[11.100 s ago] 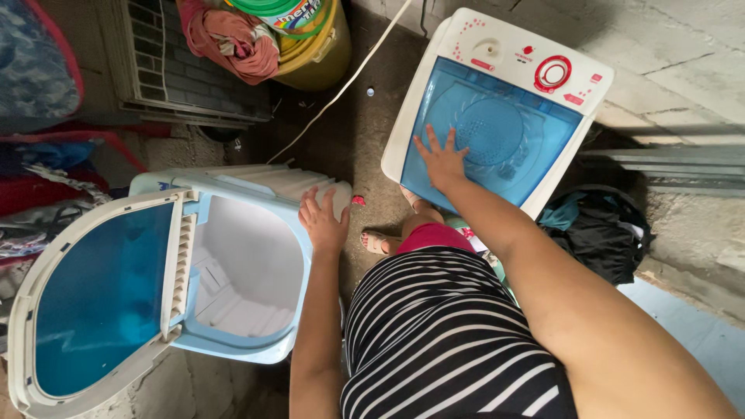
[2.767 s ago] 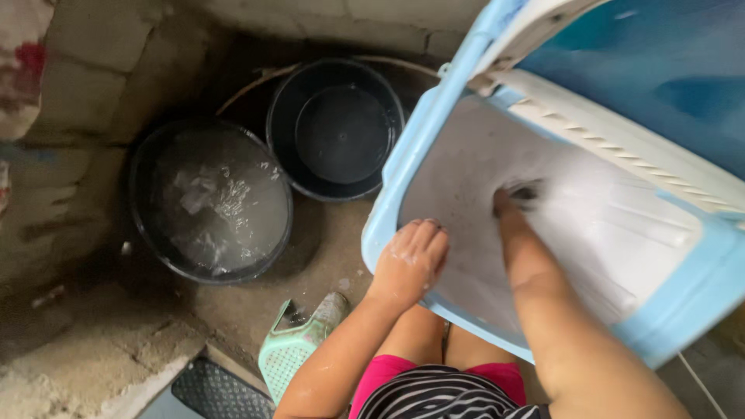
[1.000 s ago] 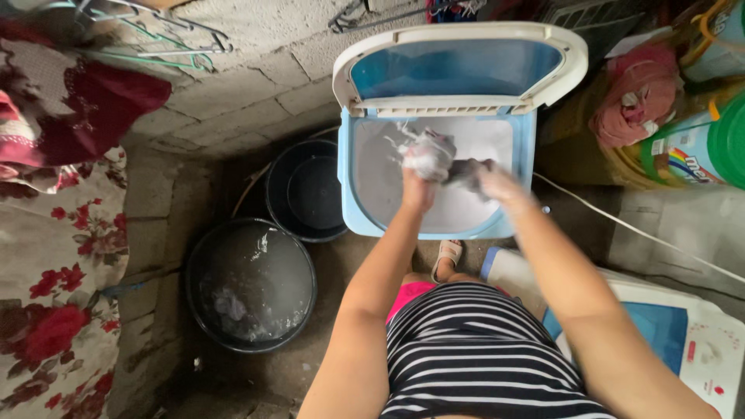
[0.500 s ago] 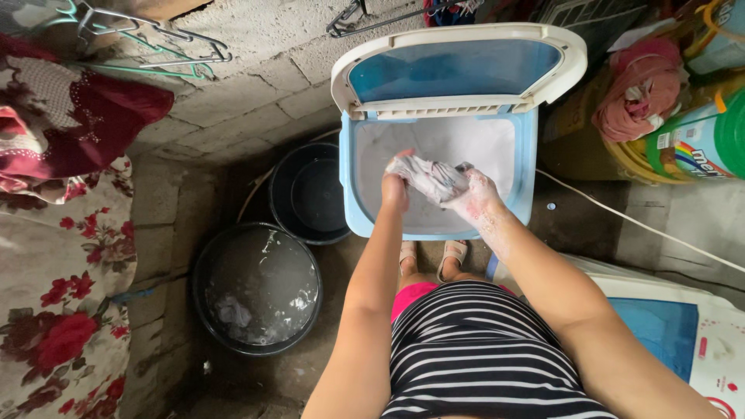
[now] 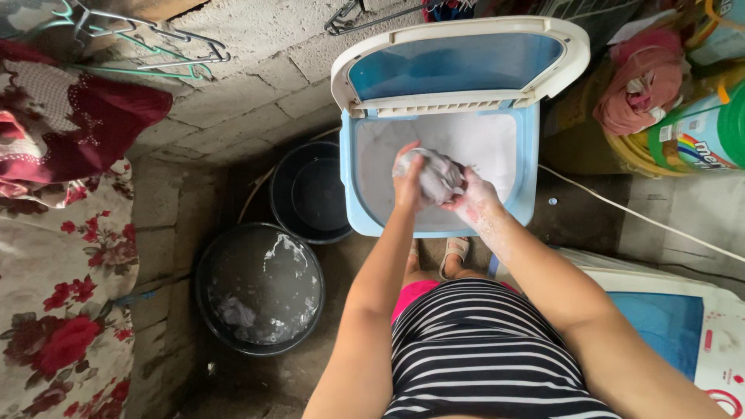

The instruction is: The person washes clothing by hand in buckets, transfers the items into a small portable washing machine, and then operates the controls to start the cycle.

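Note:
A small light-blue tub washer (image 5: 353, 194) stands in front of me with its blue-windowed lid (image 5: 458, 66) raised. Above its white tub I hold a bunched wet whitish cloth (image 5: 441, 174) in both hands. My left hand (image 5: 407, 177) grips the cloth's left side and my right hand (image 5: 475, 203) grips its right side. The cloth hangs over the tub opening.
A black basin with soapy water (image 5: 260, 287) sits on the floor at lower left, a second black tub (image 5: 310, 190) behind it. Flowered fabric (image 5: 54, 295) hangs left. Buckets and a pink cloth (image 5: 644, 85) stand at right. A second white washer (image 5: 698, 326) is at lower right.
Over the last second both hands have stayed above the tub with the cloth, which is now bunched tighter between them. Much earlier, the hands were down inside the tilted tub.

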